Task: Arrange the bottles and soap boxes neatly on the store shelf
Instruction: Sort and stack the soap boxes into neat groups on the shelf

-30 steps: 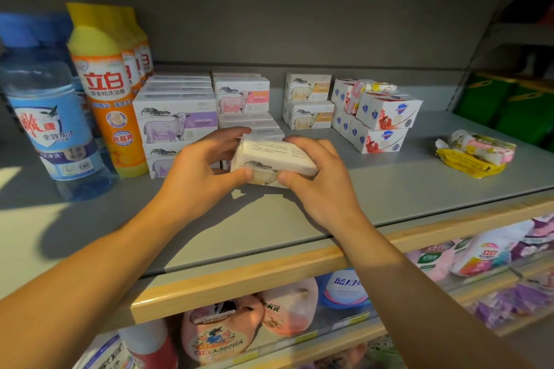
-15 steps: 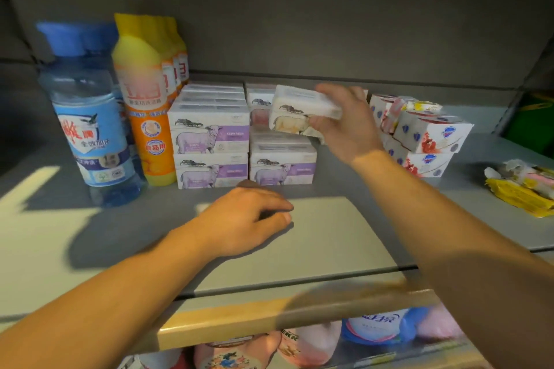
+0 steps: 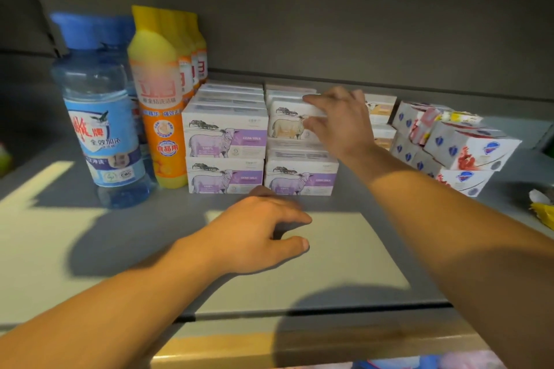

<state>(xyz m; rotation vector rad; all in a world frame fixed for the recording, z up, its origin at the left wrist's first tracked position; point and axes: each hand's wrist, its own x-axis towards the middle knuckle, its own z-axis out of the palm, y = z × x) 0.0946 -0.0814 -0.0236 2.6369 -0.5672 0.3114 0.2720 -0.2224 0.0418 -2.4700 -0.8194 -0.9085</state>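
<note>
Setting a soap box (image 3: pixel 292 124) atop the purple box (image 3: pixel 299 178) with right hand (image 3: pixel 338 123) gripping it, left hand (image 3: pixel 257 228) idle, loosely curled; next, squaring edges and releasing

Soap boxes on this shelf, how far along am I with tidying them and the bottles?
Mostly done on the left: the bottles stand in rows and the purple sheep boxes are stacked square. In hand: your right hand grips a cream sheep box on the second stack; your left hand hovers empty. Left: the blue-shield boxes sit crooked, and a yellow packet lies loose at the right edge.
</note>
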